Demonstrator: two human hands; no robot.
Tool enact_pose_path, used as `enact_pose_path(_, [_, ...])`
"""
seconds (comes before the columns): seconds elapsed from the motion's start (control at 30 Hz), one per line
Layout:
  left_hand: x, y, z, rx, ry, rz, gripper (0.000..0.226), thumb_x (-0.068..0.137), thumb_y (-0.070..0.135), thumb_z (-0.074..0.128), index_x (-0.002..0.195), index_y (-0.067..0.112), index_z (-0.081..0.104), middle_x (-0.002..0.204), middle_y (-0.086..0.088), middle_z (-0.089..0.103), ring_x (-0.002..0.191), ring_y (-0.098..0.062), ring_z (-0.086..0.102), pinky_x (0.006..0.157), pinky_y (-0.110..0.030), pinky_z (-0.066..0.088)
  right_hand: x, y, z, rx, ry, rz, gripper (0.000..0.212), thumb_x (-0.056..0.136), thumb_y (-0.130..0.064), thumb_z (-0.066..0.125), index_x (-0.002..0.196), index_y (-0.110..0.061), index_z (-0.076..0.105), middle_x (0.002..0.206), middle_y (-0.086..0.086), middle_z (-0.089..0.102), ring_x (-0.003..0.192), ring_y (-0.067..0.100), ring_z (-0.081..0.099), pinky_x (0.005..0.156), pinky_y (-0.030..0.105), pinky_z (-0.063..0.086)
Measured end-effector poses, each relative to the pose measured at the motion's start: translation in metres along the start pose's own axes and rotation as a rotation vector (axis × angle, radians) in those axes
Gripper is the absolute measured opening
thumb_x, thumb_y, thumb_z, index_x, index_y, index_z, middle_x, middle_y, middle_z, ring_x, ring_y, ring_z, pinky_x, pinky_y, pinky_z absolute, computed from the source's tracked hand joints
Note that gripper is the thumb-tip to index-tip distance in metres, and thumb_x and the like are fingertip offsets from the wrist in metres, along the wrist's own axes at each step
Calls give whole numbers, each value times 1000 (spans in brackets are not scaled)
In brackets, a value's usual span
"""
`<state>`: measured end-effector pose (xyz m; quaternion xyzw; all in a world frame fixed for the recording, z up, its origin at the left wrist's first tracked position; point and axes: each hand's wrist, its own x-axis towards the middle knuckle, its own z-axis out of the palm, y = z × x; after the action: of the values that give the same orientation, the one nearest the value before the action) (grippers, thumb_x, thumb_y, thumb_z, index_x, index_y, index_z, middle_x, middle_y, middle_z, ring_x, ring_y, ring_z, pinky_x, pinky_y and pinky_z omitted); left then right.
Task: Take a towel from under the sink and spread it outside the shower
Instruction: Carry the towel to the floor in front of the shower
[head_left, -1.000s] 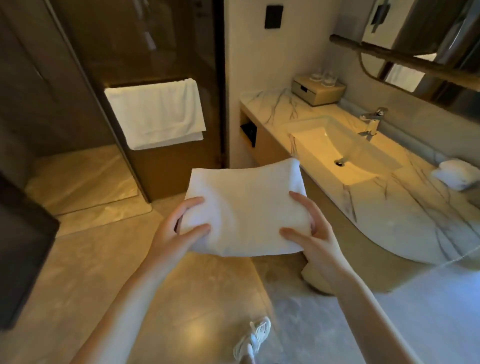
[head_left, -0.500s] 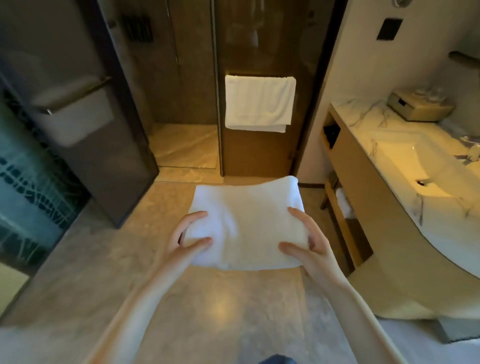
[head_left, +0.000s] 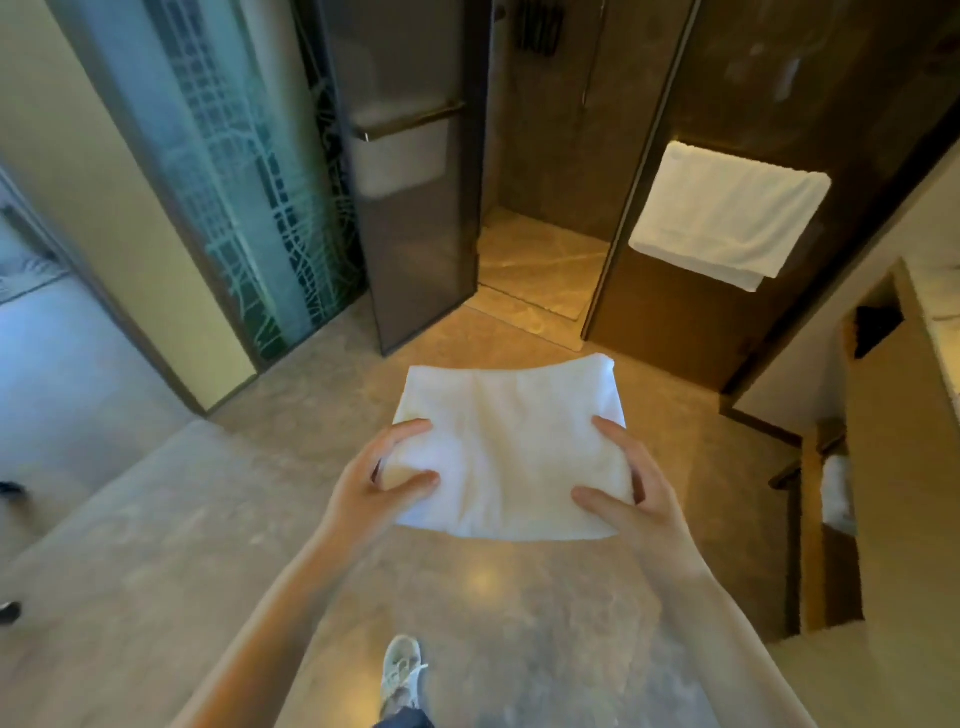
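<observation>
At eight o'clock, polished beige stone floor, glossy and faintly mottled. At ten, a tall frosted glass panel, pale green, webbed with clear crossing lines. Beside it at eleven, a smoky dark glass shower door, standing open, with a straight metal bar across it. At six, a pale laced shoe. On the left edge of the cloth, the left hand, pinching it with thumb and one finger on top, the rest tucked beneath. Just below centre, held flat in the air over the floor and short of the shower sill, a folded towel: white, soft terry, roughly rectangular, far edge rounded by the fold. At twelve, beyond it, the shower floor in shiny veined stone. On the right edge, the right hand, pinching likewise. At one o'clock, a second white towel draped over a brown glass wall. At three, a wooden cabinet with a rolled white cloth on its open shelf.
</observation>
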<state>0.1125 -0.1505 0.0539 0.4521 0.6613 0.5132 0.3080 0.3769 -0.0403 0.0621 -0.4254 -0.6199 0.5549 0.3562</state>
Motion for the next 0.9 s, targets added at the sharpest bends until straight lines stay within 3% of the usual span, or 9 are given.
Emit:
enact_pose_path(0.13, [-38,-15,-42,-57,172,-90,47,81,24,77,116,51,59,116,44,52,111,16,48,80,-12,47,5,-7,47,7,-152,-31,68,74,-6,79,124,-46,58,108,-37,58,99,-7,59,73,12,52])
enact_pose_path(0.3, [-67,-33,-105,-81,307,-152,46,84,21,74,119,46,59,120,32,54,112,-6,56,83,-25,54,18,-11,125,23,-309,-36,69,74,-7,80,124,-49,57,119,-33,57,107,-3,59,82,21,54])
enact_pose_path(0.4, [-65,-45,-144,-46,335,-195,45,85,25,72,119,51,57,124,29,50,110,-3,53,77,-15,49,29,-9,170,33,-344,-27,72,73,-8,80,127,-49,55,121,-33,57,107,-4,59,83,19,54])
enact_pose_path(0.47, [-54,-56,-171,-32,329,-203,45,85,27,72,117,54,56,123,34,48,108,4,50,77,-12,43,39,-6,200,37,-350,-28,73,73,-10,80,128,-49,54,119,-36,56,104,-7,58,79,14,53])
enact_pose_path(0.53, [-36,-67,-200,-33,298,-205,45,85,28,71,116,56,55,119,40,47,107,7,48,81,-18,41,50,-5,229,44,-329,-16,73,73,-13,81,129,-51,52,117,-38,54,103,-7,58,76,14,53])
enact_pose_path(0.63, [2,-80,-244,-2,232,-198,44,86,25,70,117,53,56,115,45,48,110,-3,49,93,-31,41,68,-4,270,87,-279,-10,73,74,-12,80,131,-48,51,120,-36,55,107,-6,58,79,16,54])
enact_pose_path(0.77, [48,-88,-290,32,142,-165,45,86,20,70,119,48,58,125,30,49,119,-14,49,100,-44,46,89,-10,311,92,-193,-8,73,74,-17,80,132,-49,50,119,-39,53,105,-9,57,78,13,53])
enact_pose_path(0.9, [103,-95,-319,33,33,-128,47,86,18,71,118,49,58,127,29,51,123,-12,48,103,-45,43,114,-16,336,107,-79,4,73,75,-6,79,128,-48,53,116,-37,57,103,-6,59,75,14,53])
